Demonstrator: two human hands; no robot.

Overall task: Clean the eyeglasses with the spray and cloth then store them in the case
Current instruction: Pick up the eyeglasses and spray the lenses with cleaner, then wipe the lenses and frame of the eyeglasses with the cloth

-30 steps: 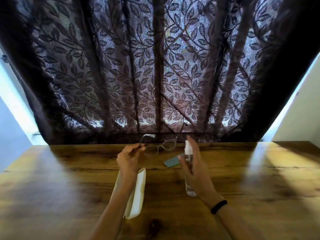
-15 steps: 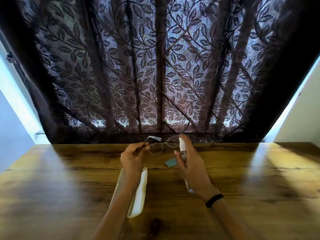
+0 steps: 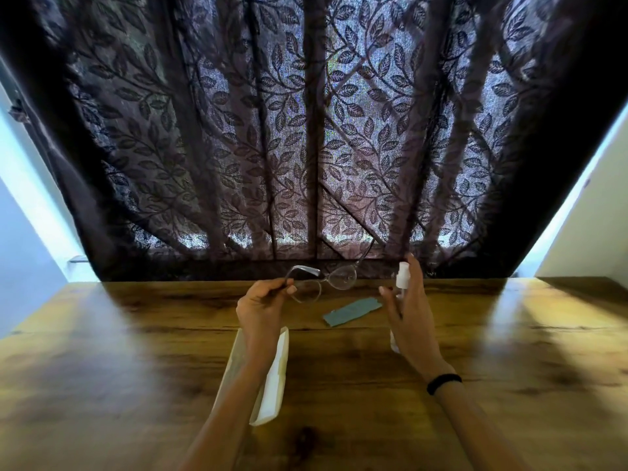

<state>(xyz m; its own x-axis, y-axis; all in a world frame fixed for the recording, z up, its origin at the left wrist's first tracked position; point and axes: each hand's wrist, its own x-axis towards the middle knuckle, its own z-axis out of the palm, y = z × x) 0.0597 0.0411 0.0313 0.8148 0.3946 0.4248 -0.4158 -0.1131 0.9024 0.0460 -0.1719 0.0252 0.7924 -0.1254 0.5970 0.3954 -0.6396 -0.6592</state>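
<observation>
The left hand (image 3: 261,302) pinches the eyeglasses (image 3: 324,282) by one arm and holds them up over the bench (image 3: 136,351). The right hand (image 3: 409,314) is wrapped around the spray bottle (image 3: 402,279), with one finger up by the white top. The blue cloth (image 3: 351,311) lies flat on the bench between the hands. The open case (image 3: 272,375) lies under the left arm.

This looks like the spraying step. To do it well, point the nozzle at a lens, keep it near but not touching, and press softly. Hold the glasses steady so they do not swing. Spray both lenses, then put the bottle down and pick up the cloth.
</observation>
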